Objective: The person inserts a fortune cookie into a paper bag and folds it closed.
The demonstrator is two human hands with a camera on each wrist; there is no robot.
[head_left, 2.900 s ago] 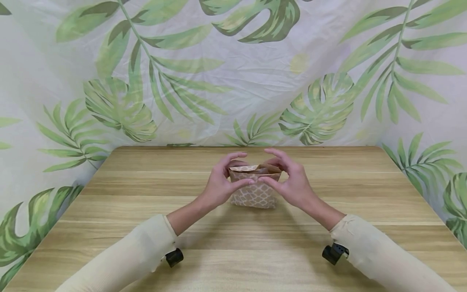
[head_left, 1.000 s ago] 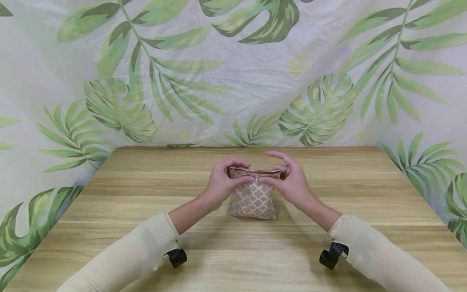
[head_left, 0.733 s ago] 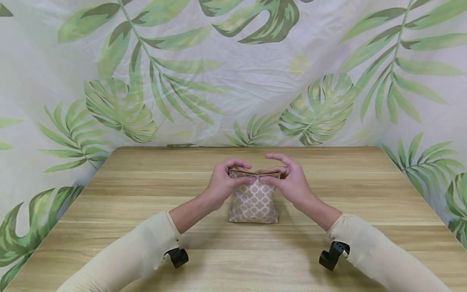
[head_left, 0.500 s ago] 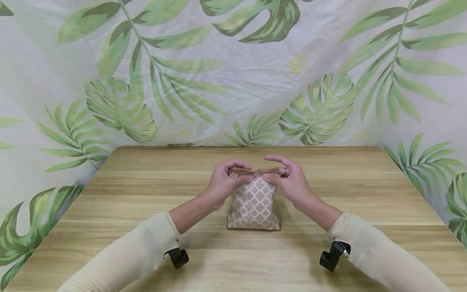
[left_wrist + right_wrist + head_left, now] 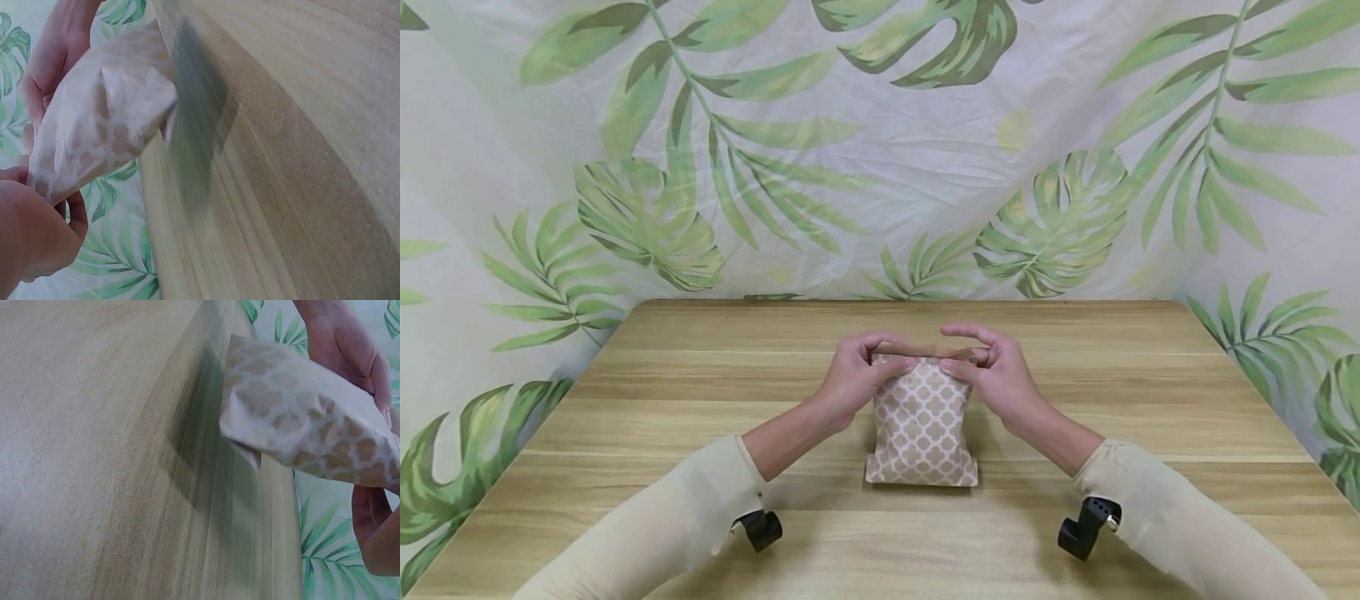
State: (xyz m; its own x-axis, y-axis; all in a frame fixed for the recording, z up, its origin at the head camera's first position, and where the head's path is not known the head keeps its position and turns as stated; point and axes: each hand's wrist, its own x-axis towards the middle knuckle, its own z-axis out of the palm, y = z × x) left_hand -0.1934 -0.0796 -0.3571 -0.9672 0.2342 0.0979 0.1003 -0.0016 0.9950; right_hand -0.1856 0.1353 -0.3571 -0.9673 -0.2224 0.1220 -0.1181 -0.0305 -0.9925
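A small brown paper bag (image 5: 922, 425) with a white lattice print hangs between both hands, its patterned front facing the head camera. In the wrist views the bag (image 5: 109, 119) looks filled out and its bottom end stands clear of the wood, above a shadow. My left hand (image 5: 853, 379) pinches the top left of the bag, thumb in front and fingers behind. The right hand (image 5: 1003, 379) pinches the top right the same way, with its index finger raised off the paper. The bag's mouth appears folded over; what is inside is hidden.
A wooden table (image 5: 700, 392) spreads beneath the hands. Behind it hangs a white cloth (image 5: 925, 167) printed with green leaves. A small black camera sits under each sleeve, one at the left wrist (image 5: 762, 530) and one at the right (image 5: 1078, 533).
Earlier the bag's mouth gaped toward the head camera. The top edge has since come together and folded back, while the bag's bottom has swung up and toward me. Both hands keep their grip.
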